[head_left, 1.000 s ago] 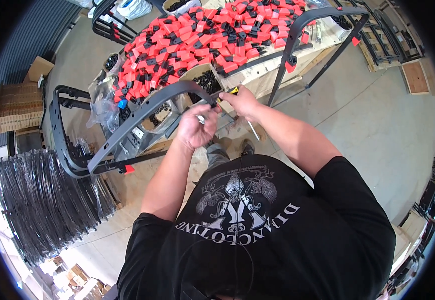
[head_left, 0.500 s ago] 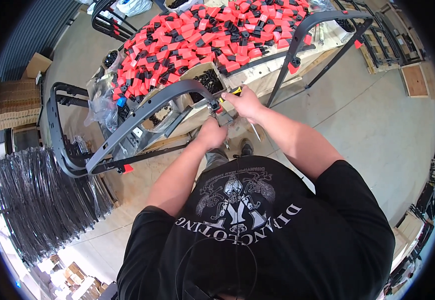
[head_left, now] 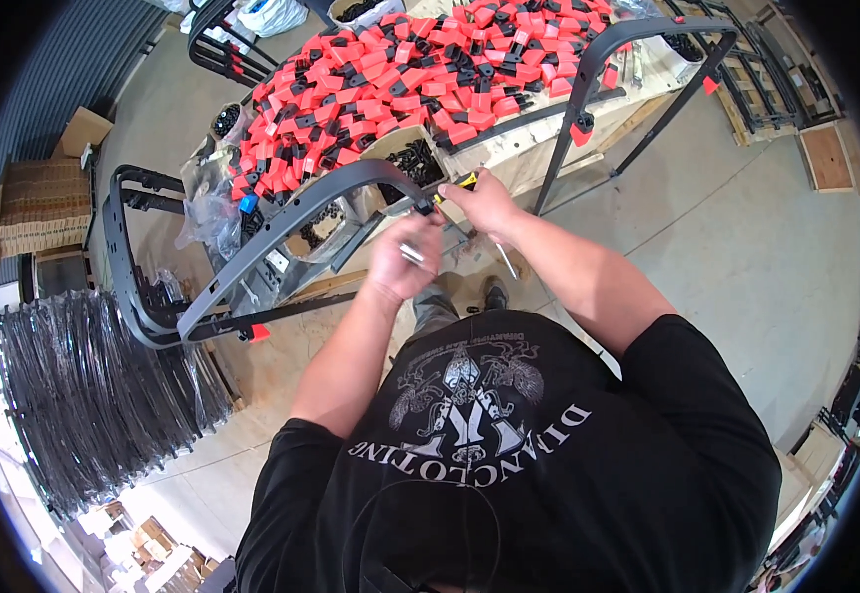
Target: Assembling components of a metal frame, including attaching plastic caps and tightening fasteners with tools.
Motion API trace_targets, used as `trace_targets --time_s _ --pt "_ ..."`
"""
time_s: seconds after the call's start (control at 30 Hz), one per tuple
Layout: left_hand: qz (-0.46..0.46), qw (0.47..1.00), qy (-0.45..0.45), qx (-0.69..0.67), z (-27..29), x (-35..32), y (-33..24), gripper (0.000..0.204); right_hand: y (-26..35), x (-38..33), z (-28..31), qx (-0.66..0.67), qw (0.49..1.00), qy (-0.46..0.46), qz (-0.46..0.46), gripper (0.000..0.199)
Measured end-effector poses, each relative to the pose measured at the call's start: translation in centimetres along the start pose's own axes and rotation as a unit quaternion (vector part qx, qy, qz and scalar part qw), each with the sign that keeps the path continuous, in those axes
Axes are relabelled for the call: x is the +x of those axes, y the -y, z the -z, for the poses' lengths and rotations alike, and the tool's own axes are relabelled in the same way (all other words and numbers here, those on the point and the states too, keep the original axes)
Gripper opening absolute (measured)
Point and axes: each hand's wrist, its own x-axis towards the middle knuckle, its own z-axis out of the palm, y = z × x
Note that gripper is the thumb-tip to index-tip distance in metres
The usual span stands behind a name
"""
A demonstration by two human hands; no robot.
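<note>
My left hand is closed around a short silver metal tool, blurred by motion, just below the end of a curved black metal frame. My right hand grips a yellow-and-black handled tool beside that frame end. A thin metal rod juts out below the right hand; whether it belongs to the same tool I cannot tell. A small dark fitting sits at the frame end, partly covered by my left fingers.
Red-and-black plastic parts are heaped on the wooden table. An open box of black parts stands at its near edge. Another black frame leans at the right. Wrapped black bars and stacked cardboard stand left.
My left hand has lifted and shifted slightly left, turning with the silver tool away from the frame end. My right hand stays nearly in place.
</note>
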Motion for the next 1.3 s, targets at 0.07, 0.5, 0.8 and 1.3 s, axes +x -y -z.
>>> trace_targets --time_s 0.07,0.5,0.8,1.3 --pt "-0.043 0.923 -0.11 0.366 1.3 1.1 2.2 0.022 0.4 -0.1 -0.1 -0.001 1.0 0.018 0.003 0.068" --pt "-0.187 0.664 -0.266 0.673 2.7 2.4 5.1 0.017 2.1 -0.7 0.3 -0.059 0.998 0.009 0.009 0.072" --pt "-0.092 0.778 -0.221 0.58 2.3 1.9 2.7 0.015 0.4 -0.7 -0.2 -0.031 0.998 -0.007 0.049 0.071" --pt "-0.184 0.582 -0.331 0.72 3.3 4.4 6.0 0.045 -8.0 -5.1 1.5 -0.088 0.995 0.04 -0.04 0.054"
